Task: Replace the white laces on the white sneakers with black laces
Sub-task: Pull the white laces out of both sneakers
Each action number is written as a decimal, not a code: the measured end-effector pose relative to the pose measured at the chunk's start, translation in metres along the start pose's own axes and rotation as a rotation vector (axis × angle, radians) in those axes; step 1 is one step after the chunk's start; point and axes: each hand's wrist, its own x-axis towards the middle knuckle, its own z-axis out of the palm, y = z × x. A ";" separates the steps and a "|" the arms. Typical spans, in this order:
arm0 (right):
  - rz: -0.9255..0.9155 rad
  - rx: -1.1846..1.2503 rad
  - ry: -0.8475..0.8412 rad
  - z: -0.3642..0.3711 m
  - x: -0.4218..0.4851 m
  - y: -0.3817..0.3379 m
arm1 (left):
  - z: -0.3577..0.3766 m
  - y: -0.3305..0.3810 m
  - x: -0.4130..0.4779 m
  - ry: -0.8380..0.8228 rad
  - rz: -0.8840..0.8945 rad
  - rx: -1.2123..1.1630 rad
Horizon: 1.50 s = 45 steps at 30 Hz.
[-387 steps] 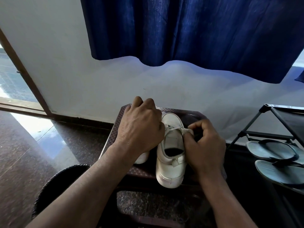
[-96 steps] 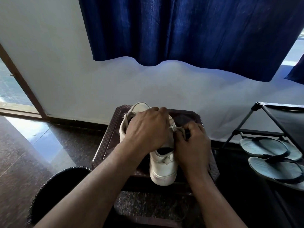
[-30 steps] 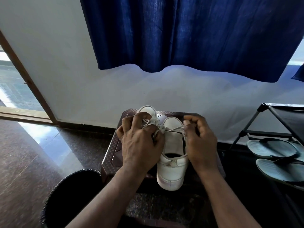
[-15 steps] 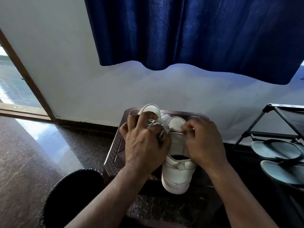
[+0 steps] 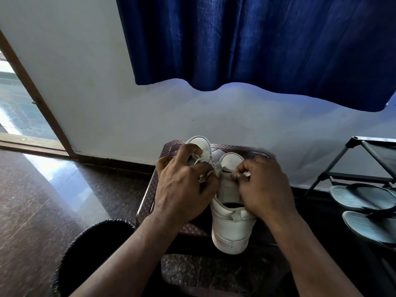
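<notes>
Two white sneakers stand side by side on a dark brown plastic stool [image 5: 265, 154], toes toward the wall. The right sneaker [image 5: 230, 228] shows its heel and tongue; the left sneaker [image 5: 200, 144] is mostly hidden behind my left hand. My left hand [image 5: 184, 185] grips a bunch of white lace [image 5: 217, 169] at the right sneaker's left side. My right hand [image 5: 263, 187] pinches a short end of the white lace at the shoe's right eyelets. No black laces are in view.
A black round bin [image 5: 90, 254] stands at the stool's front left. A black shoe rack [image 5: 364, 166] with grey-blue flip-flops [image 5: 362, 198] is on the right. A blue curtain [image 5: 257, 43] hangs over the white wall; a doorway [image 5: 19, 112] opens at the left.
My hands shifted slightly on the right sneaker. The left hand has gathered more white lace, and the right hand now pinches a lace end at the shoe's right side.
</notes>
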 end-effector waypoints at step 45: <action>-0.082 0.128 0.024 0.000 0.006 -0.012 | -0.002 0.015 0.001 -0.006 -0.060 0.217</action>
